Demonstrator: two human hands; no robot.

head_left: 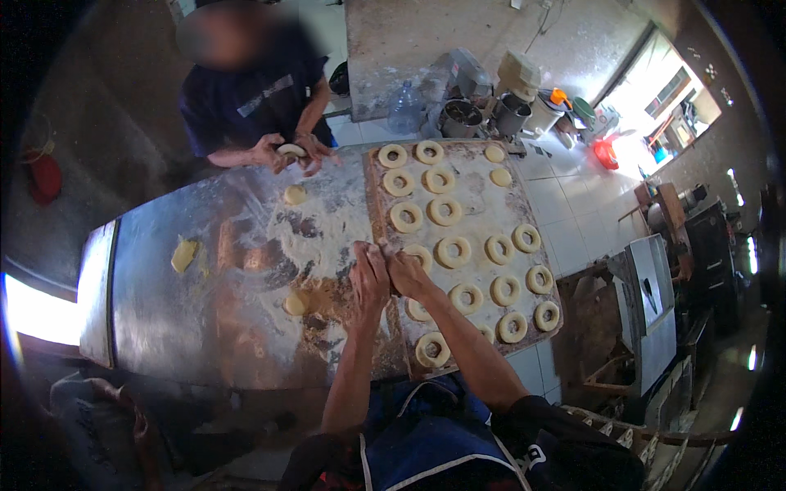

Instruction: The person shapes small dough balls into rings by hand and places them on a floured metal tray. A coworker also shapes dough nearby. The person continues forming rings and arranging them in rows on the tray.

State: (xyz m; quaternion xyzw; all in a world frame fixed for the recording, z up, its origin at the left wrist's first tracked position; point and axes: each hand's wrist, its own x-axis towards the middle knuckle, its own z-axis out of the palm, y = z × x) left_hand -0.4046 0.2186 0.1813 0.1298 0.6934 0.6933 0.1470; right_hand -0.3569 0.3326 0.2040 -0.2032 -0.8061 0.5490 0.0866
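Observation:
My left hand (370, 277) and my right hand (406, 272) meet with curled fingers above the left edge of a floured board (483, 196). Whatever they may hold between them is hidden. Rows of pale dough rings lie on the board; one ring (418, 257) is partly covered by my right hand, and another ring (453, 252) sits just right of it. Left of my hands, loose flour (323, 237) coats the metal table (164, 303). A round dough piece (295, 304) rests there near my left wrist, and another dough piece (295, 195) lies farther off.
Across the table a person in a dark shirt (254, 98) holds a dough ring (291, 150). A yellowish dough lump (185, 255) lies at the left. Two small dough rounds (497, 165) sit at the board's far right corner. Metal pots (461, 119) and a water jug (404, 110) stand behind.

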